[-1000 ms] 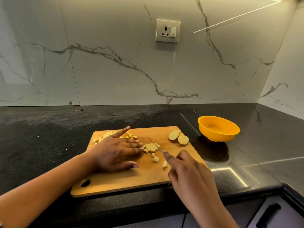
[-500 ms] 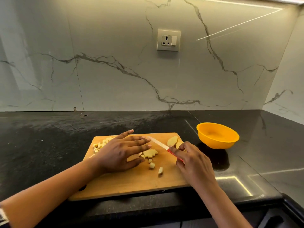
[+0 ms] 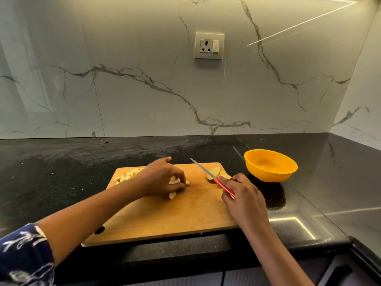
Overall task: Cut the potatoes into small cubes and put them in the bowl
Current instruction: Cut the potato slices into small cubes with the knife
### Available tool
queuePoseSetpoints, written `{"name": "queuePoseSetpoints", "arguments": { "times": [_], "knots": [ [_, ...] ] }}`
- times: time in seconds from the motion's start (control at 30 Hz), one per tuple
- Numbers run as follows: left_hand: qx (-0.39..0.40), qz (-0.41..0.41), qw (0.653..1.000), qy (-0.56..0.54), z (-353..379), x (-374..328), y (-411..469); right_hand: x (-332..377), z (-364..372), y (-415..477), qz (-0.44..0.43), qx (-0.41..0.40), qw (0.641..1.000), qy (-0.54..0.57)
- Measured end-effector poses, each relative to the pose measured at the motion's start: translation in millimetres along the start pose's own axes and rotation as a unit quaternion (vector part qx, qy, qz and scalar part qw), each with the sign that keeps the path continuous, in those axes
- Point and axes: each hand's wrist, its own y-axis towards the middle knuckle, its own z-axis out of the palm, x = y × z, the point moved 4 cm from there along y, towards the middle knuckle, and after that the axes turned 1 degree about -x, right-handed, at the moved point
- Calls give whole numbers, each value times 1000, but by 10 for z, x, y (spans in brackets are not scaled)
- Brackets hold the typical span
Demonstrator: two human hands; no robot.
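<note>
1. potato cubes [image 3: 175, 181]: freshly cut, mid-board, under the left hand [image 3: 162, 178]; its grip, flat and straight-fingered half a second ago, is now curled round the pieces; a stray cube [image 3: 172, 195] lies just nearer the front edge
2. cube pile [image 3: 127, 176]: far left corner of the cutting board [image 3: 175, 221], behind the left wrist
3. potato slices [image 3: 219, 173]: uncut, far right of the board, partly behind the blade
4. knife [image 3: 201, 167]: red handle in the right hand [image 3: 245, 200], grip closed round it; blade now lifted off the cubes, tip pointing away and left
5. bowl [image 3: 268, 176]: orange, on the table [image 3: 61, 172] right of the board, apparently empty
6. judgement: one slice is diced and being gathered; slices remain to cut, and nothing has reached the bowl
</note>
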Motion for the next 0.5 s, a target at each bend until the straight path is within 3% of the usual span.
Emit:
{"name": "queuePoseSetpoints", "arguments": {
  "times": [0.27,0.3,0.37,0.43,0.5],
  "knots": [
    [-134,-55,989,-21,-221,418,-289,8,17,5,0,-3,1000,13],
    [-120,-45,990,-61,-220,364,-288,8,19,6,1,-3,1000,11],
    [-11,-15,989,-145,-123,158,-243,7,19,8,3,-3,1000,7],
    [85,27,991,-97,46,-29,-164,2,20,6,6,0,1000,5],
    [92,54,994,-20,148,-57,-80,-3,21,6,10,2,1000,6]
  ]
}}
